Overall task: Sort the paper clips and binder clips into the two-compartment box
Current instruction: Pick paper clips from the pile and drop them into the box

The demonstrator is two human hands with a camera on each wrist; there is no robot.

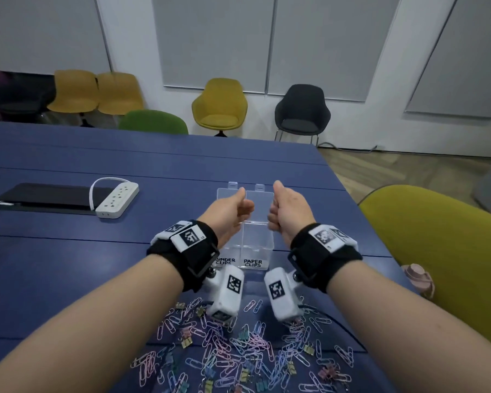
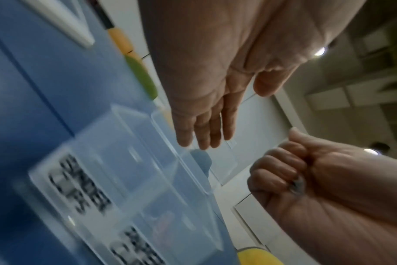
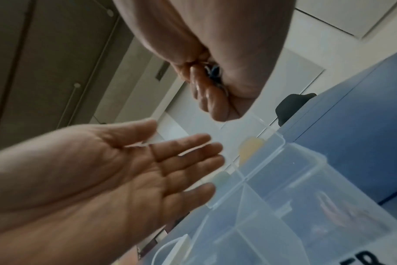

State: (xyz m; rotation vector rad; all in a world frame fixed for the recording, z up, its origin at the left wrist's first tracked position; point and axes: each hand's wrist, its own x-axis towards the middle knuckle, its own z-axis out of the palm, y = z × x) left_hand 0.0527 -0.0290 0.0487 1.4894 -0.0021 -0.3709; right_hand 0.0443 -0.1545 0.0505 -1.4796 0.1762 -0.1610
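Observation:
A clear two-compartment box (image 1: 260, 245) stands on the blue table, lid open at the back, labelled BINDER CLIPS on the left and PAPER CLIPS on the right. My left hand (image 1: 233, 209) hovers over the left compartment with straight fingers (image 2: 200, 132) and holds nothing. My right hand (image 1: 284, 211) is a fist over the right compartment, gripping a small dark blue clip (image 3: 213, 70) whose kind I cannot tell; it also shows as the clip (image 2: 297, 184) in the left wrist view. Something pink (image 3: 333, 206) lies blurred in the paper clip compartment. A pile of pastel paper clips and binder clips (image 1: 238, 350) lies near me.
A white power strip (image 1: 116, 199) and a black mat (image 1: 48, 198) lie at the left. An olive chair (image 1: 437, 251) and a pink object (image 1: 417, 279) sit by the table's right edge. More chairs stand along the far wall.

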